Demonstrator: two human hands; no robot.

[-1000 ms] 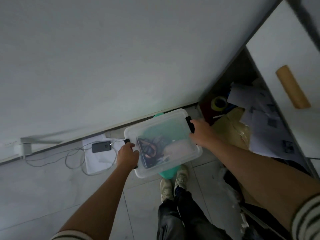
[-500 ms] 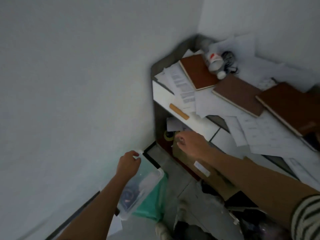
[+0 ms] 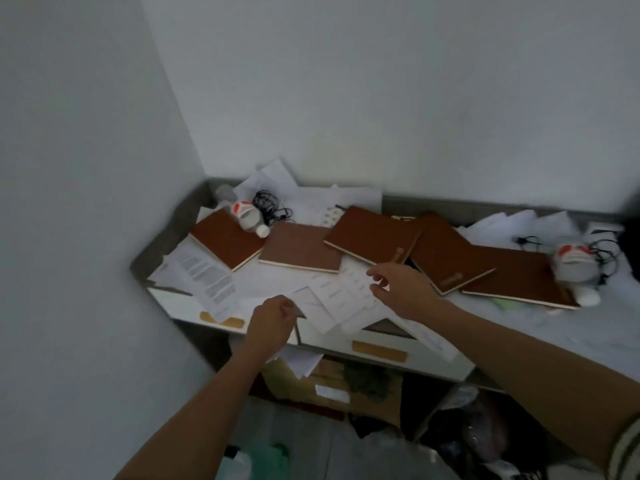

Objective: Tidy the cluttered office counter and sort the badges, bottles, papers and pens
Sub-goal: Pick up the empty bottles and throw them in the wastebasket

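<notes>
Papers (image 3: 332,299) lie strewn over the desk (image 3: 450,207), and both hands reach over the sheets near its front edge. The right hand (image 3: 407,291) has its fingers (image 3: 377,271) loosely spread above the sheets, thumb apart from the forefinger, with nothing in its grasp. The left hand (image 3: 272,323) is at the very edge, fingers (image 3: 277,303) curled in; whether they pinch a sheet cannot be told, though one paper hangs down over the edge just below it. Behind the hands, brown notebooks (image 3: 301,252) lie in an overlapping row across the paper pile. A bottle (image 3: 247,216) with a red and white label lies tilted on the leftmost notebook, beside a tangle of black cable (image 3: 272,206) in the back corner. A second bottle (image 3: 575,271) lies on the rightmost notebook, with more cable behind it. Below the front edge are white drawers with tan handles (image 3: 379,351), and a cardboard box (image 3: 329,386) sits under the desk.
</notes>
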